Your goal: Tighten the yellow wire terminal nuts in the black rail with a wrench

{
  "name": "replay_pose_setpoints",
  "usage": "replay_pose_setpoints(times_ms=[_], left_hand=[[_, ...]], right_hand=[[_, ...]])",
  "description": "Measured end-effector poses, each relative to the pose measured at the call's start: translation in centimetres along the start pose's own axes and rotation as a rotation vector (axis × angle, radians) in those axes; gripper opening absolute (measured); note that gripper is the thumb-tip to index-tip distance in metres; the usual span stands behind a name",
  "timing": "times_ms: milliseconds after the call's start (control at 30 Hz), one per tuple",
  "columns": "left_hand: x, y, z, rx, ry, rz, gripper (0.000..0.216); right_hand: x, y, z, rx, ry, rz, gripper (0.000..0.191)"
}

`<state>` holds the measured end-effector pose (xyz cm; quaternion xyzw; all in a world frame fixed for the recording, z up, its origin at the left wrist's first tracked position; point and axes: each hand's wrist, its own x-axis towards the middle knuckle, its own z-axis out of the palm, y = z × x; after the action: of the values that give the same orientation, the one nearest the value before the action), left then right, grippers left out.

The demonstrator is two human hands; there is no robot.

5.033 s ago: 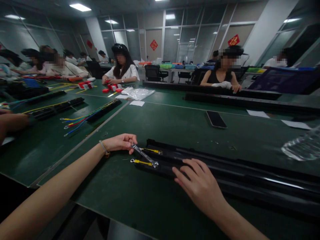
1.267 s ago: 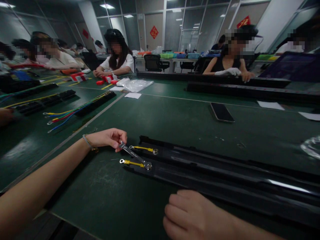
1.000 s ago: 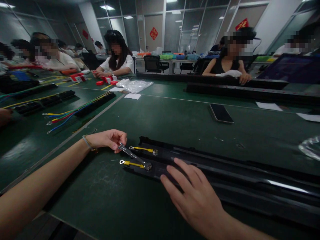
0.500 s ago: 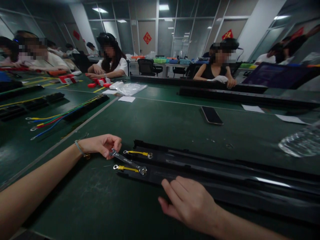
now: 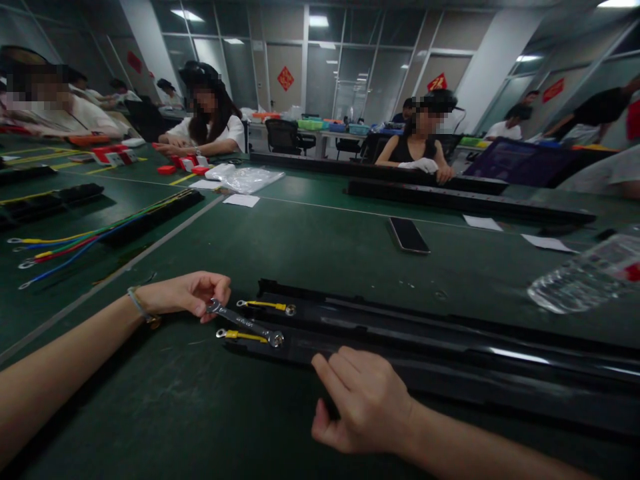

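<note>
My left hand (image 5: 209, 293) is closed, thumb and fingers pinching the open-jaw end of a silver combination wrench (image 5: 245, 321). The wrench's ring end sits around a nut or bolt head in the near trough of a long black channel (image 5: 320, 340). Beneath the wrench lies a short yellow wire (image 5: 245, 336) with a ring terminal sticking out past the channel's end. Another yellow wire (image 5: 265, 305) is fastened in the far trough. My right hand (image 5: 363, 400) grips the channel's near edge with curled fingers; its thumb is below the edge.
Beyond the channel lies a phone (image 5: 409, 235), with a clear plastic bottle (image 5: 580, 277) on its side to the right. Bundled coloured wires (image 5: 107, 232) lie at left. Further black channels (image 5: 465, 200), a plastic bag (image 5: 253, 179) and co-workers are across the green table (image 5: 310, 233).
The view has turned slightly right, so the scene sits further left. The wrench stays on the same fastener at nearly the same angle, and both hands keep their hold.
</note>
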<state>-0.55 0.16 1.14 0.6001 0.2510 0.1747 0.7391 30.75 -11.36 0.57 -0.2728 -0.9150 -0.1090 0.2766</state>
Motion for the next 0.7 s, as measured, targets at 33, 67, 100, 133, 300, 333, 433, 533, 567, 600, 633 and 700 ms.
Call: replay_pose_setpoints(times_ms=[33, 67, 100, 133, 300, 333, 433, 533, 567, 600, 633, 700], left_hand=[[0.1, 0.0, 0.0, 0.002, 0.007, 0.005, 0.03], [0.1, 0.1, 0.0, 0.005, 0.013, 0.009, 0.029], [0.2, 0.1, 0.1, 0.007, 0.02, 0.009, 0.029], [0.2, 0.2, 0.1, 0.009, 0.028, 0.009, 0.029], [-0.1, 0.4, 0.3, 0.009, 0.052, -0.029, 0.029], [-0.2, 0.4, 0.3, 0.005, 0.041, -0.045, 0.03], [-0.5, 0.3, 0.5, -0.033, -0.011, -0.072, 0.033], [-0.7, 0.1, 0.9, -0.083, -0.052, -0.101, 0.035], [-0.8, 0.1, 1.1, -0.096, -0.059, -0.107, 0.035], [-0.8, 0.1, 1.2, -0.102, -0.061, -0.116, 0.035], [-0.9, 0.0, 1.3, -0.106, -0.06, -0.12, 0.035], [-0.9, -0.1, 1.2, -0.103, -0.046, -0.109, 0.034]], right_hand=[[0.0, 0.0, 0.0, 0.001, -0.006, 0.004, 0.036], [0.0, 0.0, 0.0, -0.002, -0.013, 0.008, 0.035], [0.0, 0.0, 0.0, -0.007, -0.02, 0.008, 0.033], [0.0, 0.0, 0.0, -0.013, -0.026, 0.006, 0.032], [0.1, 0.1, -0.1, -0.043, -0.05, -0.007, 0.029], [0.1, 0.1, -0.1, -0.048, -0.05, -0.007, 0.028], [0.0, 0.1, 0.0, -0.05, -0.049, -0.01, 0.027], [-0.2, 0.1, 0.0, -0.04, -0.055, -0.013, 0.028], [-0.3, 0.1, 0.1, -0.039, -0.051, -0.016, 0.028], [-0.3, 0.1, 0.1, -0.038, -0.057, -0.014, 0.029], [-0.3, 0.1, 0.1, -0.039, -0.057, -0.019, 0.029], [-0.2, 0.2, 0.0, -0.038, -0.064, -0.019, 0.029]])
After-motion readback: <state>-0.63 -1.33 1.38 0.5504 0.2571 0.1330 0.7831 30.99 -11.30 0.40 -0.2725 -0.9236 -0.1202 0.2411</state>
